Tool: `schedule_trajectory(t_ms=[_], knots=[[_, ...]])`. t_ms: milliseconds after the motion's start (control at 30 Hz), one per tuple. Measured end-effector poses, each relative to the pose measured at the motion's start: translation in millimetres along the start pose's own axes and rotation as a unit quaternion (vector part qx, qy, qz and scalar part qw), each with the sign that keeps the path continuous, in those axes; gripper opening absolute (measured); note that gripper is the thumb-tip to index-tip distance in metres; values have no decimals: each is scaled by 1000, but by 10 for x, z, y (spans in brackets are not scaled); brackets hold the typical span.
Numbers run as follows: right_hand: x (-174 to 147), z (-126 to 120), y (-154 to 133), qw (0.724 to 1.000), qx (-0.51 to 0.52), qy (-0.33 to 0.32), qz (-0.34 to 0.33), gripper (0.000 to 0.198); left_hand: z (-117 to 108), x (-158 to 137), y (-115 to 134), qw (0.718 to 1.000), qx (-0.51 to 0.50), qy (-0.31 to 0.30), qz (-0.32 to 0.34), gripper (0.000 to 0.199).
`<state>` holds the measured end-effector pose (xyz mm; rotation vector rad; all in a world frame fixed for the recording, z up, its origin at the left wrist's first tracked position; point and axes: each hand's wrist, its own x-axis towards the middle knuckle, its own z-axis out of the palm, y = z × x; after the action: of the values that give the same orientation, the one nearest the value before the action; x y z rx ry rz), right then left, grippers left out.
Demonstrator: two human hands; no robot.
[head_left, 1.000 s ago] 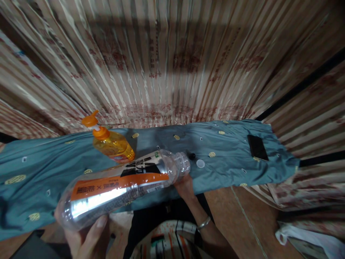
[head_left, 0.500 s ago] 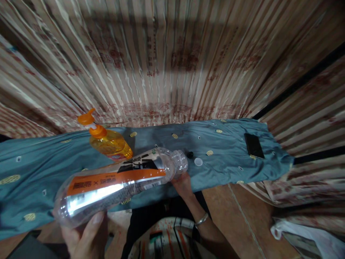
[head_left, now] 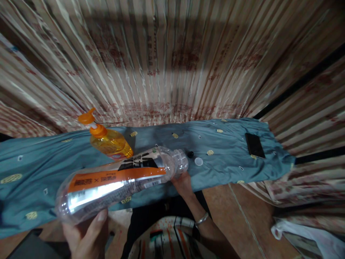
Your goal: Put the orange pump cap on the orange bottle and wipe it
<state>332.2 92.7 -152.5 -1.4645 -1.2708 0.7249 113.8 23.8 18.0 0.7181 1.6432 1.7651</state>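
A clear plastic bottle (head_left: 115,180) with an orange, black and silver label lies tilted across my view, its base toward me at the left and its uncapped neck to the right. My left hand (head_left: 87,233) grips it from below near the base, thumb along the side. My right hand (head_left: 183,183) is at the neck from underneath; the bottle hides most of its fingers. Behind the bottle stands a pump bottle (head_left: 107,142) of yellow liquid with an orange pump head. Just beyond the neck, a small black object (head_left: 190,154) and a white round cap (head_left: 198,161) rest on the cloth.
A teal cloth (head_left: 229,165) with pineapple prints covers the long narrow table. A black phone (head_left: 254,145) lies at its right end. Patterned curtains (head_left: 167,72) hang behind and to the right. A white plastic bag (head_left: 304,230) is on the lower right.
The base end of the bottle and my left hand have shifted very slightly to the right. Both hands keep the same hold.
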Motion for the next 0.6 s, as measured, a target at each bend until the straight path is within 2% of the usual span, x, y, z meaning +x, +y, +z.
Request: schedule_trajectory(t_ms=[133, 267, 367, 500, 600], knots=[[5, -2, -26, 1000, 4, -1, 6, 40, 21, -46, 52, 1000, -5, -16, 3, 77], [8, -8, -47, 1000, 6, -2, 18, 47, -41, 33, -112, 999, -29, 27, 4, 82], [5, -10, -47, 1000, 3, -2, 13, 48, -66, 110, -201, 999, -37, 26, 13, 81], [4, -13, -52, 1000, 15, -5, 21, 47, -34, 139, -159, 999, -42, -6, 34, 70], [6, -19, -72, 999, 22, -6, 24, 46, 4, 104, -76, 999, -39, -2, 32, 72]])
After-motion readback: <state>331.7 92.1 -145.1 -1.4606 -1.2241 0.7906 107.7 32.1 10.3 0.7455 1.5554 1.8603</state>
